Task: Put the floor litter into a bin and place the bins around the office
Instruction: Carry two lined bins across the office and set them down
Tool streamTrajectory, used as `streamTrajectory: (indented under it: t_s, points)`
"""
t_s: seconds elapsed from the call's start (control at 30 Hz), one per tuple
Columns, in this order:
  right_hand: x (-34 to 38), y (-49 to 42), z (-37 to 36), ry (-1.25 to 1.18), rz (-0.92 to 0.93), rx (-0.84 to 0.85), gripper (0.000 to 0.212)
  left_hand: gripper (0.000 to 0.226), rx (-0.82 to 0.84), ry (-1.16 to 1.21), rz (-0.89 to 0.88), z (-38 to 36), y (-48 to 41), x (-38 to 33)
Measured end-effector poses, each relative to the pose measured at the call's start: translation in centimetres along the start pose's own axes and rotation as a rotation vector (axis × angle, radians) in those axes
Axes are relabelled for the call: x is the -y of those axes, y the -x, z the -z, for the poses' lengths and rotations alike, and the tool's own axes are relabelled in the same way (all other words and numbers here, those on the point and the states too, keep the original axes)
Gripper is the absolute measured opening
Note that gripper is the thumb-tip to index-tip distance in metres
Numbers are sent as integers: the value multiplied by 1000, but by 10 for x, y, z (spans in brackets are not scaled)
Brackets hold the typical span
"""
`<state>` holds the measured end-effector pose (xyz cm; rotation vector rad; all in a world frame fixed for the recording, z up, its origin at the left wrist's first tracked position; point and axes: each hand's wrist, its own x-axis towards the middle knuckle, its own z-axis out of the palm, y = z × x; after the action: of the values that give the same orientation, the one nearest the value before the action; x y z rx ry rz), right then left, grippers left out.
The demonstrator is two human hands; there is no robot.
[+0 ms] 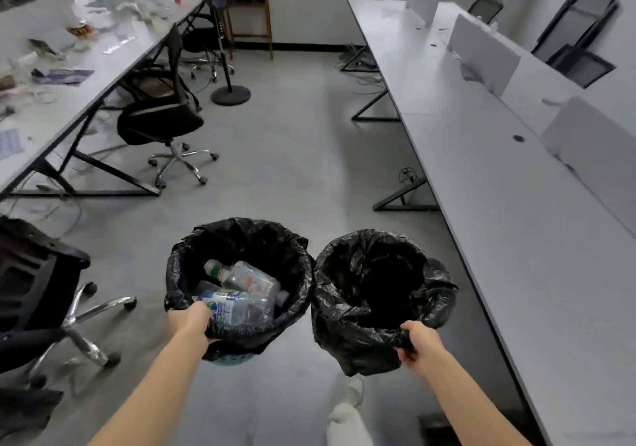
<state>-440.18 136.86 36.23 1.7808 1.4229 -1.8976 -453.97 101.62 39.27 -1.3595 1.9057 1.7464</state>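
Note:
I carry two bins lined with black plastic bags above the grey floor. My left hand (191, 320) grips the near rim of the left bin (296, 270), which holds several clear plastic bottles (241, 294). My right hand (418, 342) grips the near rim of the right bin (330, 308); its inside looks dark and I see nothing in it. The two bins hang side by side, their rims almost touching.
A cluttered desk (113, 67) runs along the left with black office chairs (161, 115) beside it. A long white desk (481, 170) with dividers fills the right. A standing fan (227, 67) and a wooden stool (251, 15) stand at the back. Open floor (292, 153) lies between the desks.

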Motion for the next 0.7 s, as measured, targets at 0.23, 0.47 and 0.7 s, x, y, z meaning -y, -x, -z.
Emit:
streamTrajectory:
  t_s: [0.23,0.47,0.7]
  points:
    - [158,-116,-53,117,-50,28,14,55,-71,47,63,-150,-54,-88]
    - [318,-184,-111,227,-4,-2,18,63,-101,92,124,-256,-111,-171]
    - [454,-272,-193,259,45,-59,12,63,-98,75,149,-382,-218,-251]
